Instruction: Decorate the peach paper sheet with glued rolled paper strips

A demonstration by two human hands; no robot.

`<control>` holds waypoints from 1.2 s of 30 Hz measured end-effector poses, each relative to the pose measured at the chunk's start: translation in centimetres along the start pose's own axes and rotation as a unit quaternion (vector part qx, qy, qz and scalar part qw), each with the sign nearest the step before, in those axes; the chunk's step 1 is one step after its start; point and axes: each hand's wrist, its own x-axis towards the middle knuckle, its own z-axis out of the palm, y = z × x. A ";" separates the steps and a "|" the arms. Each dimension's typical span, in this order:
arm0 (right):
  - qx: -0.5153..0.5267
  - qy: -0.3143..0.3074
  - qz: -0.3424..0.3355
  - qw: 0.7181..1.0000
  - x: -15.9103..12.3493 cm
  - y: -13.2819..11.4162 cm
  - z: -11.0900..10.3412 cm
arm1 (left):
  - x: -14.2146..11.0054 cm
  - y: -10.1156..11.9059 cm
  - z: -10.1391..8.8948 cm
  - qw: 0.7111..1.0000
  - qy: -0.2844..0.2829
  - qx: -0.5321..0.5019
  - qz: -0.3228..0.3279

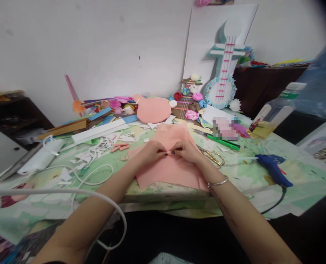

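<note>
Over a salmon-pink paper sheet near the table's front edge, my two hands meet fingertip to fingertip. My left hand and my right hand both pinch a small pink paper piece, mostly hidden by the fingers. Whether it is rolled or folded I cannot tell. Several small pink paper pieces lie to the left of my left hand. Gold-handled scissors rest just right of my right hand, their blades partly covered. Behind the sheet lies a rounded pink cutout.
White paper scraps and a looping white cable occupy the left. To the right are a green utility knife, a blue glue gun and a bottle of yellowish liquid. A decorated paper instrument leans at the back.
</note>
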 end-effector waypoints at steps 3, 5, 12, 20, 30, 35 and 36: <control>-0.015 0.009 0.000 1.000 0.1 0.2 0.0 | 0.2 -0.4 0.0 1.000 0.000 -0.009 -0.009; -0.027 0.015 0.002 1.000 0.2 0.2 0.1 | 0.2 -0.5 0.0 1.000 0.001 -0.008 -0.008; -0.070 0.024 0.003 0.997 0.3 0.4 0.2 | 0.2 -0.8 0.2 1.000 0.012 0.004 -0.004; -0.084 0.022 0.017 0.996 0.5 1.0 0.4 | 0.1 -1.1 0.1 1.000 -0.003 0.003 -0.004; -0.093 -0.011 0.050 0.994 0.7 1.7 0.5 | 0.1 -1.0 -0.4 1.000 -0.022 0.000 -0.005; -0.102 -0.012 0.054 0.993 0.6 1.7 0.5 | 0.1 -0.7 -0.7 0.999 -0.044 0.007 0.014; -0.103 -0.012 0.053 0.993 0.6 1.6 0.5 | 0.1 -0.7 -0.6 0.999 -0.039 0.008 0.008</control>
